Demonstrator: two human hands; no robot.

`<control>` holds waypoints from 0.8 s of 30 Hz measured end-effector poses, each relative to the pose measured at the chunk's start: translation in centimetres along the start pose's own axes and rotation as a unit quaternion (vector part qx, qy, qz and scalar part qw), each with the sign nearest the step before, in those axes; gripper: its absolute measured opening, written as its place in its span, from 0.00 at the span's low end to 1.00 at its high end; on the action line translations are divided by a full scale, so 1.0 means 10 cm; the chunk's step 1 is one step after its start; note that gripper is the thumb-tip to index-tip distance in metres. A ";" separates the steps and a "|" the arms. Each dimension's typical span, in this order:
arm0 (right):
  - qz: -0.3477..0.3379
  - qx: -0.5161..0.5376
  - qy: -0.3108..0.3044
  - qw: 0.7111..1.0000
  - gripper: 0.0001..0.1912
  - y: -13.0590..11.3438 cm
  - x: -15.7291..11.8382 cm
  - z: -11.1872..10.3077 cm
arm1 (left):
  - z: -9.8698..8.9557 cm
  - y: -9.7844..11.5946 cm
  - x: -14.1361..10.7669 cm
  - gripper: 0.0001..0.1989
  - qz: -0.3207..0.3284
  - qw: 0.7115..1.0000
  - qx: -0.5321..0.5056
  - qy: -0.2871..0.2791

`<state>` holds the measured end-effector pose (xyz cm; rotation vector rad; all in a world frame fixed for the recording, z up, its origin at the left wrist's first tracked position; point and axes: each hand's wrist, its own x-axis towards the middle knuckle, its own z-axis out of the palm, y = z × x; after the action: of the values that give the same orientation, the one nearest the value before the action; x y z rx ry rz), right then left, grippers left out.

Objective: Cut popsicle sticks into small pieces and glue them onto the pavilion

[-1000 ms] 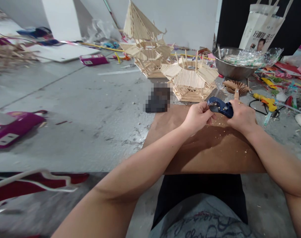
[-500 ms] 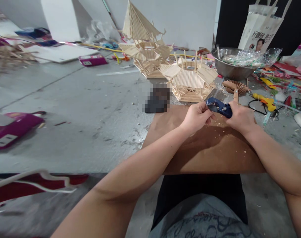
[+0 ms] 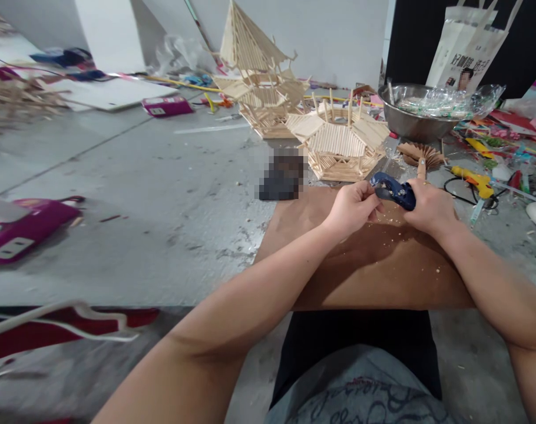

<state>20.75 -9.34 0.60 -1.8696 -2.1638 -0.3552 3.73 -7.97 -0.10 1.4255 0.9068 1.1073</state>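
Observation:
My right hand (image 3: 431,206) is wrapped round the handles of a blue hand cutter (image 3: 398,189) with a curved jaw and a dark blade. Its index finger points away from me. At the jaw end, my left hand (image 3: 351,207) has its thumb and fingers pinched together; what they hold is too small and hidden to name. Both hands are above a brown paper sheet (image 3: 383,277) sprinkled with pale wood crumbs. Just beyond them stands a hexagonal stick model (image 3: 338,141), with short posts rising from its roof.
A taller stick pavilion (image 3: 268,100) stands behind. To the right are a metal bowl (image 3: 418,121) with plastic-wrapped contents, a folded brown paper fan (image 3: 420,154) and a yellow glue gun (image 3: 473,179). A blurred-out dark object (image 3: 279,182) lies left of the model, and a purple power strip (image 3: 33,229) farther left.
The view has shifted very slightly. Both hands keep almost the same place and grip, while the cutter's dark blade sits a little lower, away from the curved jaw.

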 end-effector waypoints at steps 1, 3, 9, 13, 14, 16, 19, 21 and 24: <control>-0.005 -0.001 0.002 1.000 0.23 0.00 0.00 0.00 | 0.00 0.00 0.00 0.05 0.001 1.000 0.004 0.003; -0.013 -0.002 0.010 1.000 0.23 0.00 -0.01 0.01 | 0.00 -0.01 0.01 0.05 0.006 1.000 0.012 0.006; -0.011 -0.013 0.013 1.000 0.22 -0.01 -0.02 0.00 | -0.01 -0.04 0.02 0.04 0.021 1.000 0.020 0.001; -0.004 -0.020 -0.003 1.000 0.20 -0.03 -0.02 -0.03 | -0.01 -0.05 0.02 0.04 0.022 1.000 0.018 -0.002; -0.002 -0.022 -0.006 1.000 0.19 -0.04 -0.02 -0.04 | -0.01 -0.04 0.01 0.04 0.022 1.000 0.016 -0.003; 0.000 -0.026 -0.012 1.000 0.19 -0.04 -0.02 -0.05 | -0.01 -0.03 0.01 0.04 0.021 1.000 0.010 -0.006; 0.004 -0.030 -0.017 0.999 0.18 -0.05 -0.02 -0.04 | 0.00 0.00 0.01 0.05 0.014 1.000 0.004 -0.009; 0.007 -0.033 -0.017 0.999 0.18 -0.05 -0.02 -0.03 | 0.00 0.01 0.00 0.06 0.009 1.000 0.002 -0.010; 0.010 -0.039 -0.010 0.999 0.18 -0.05 -0.03 -0.01 | 0.00 0.01 0.01 0.06 0.006 1.000 0.001 -0.008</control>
<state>20.31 -9.68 0.60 -1.9428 -2.1717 -0.4249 3.71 -7.93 0.04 1.4412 0.8888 1.1020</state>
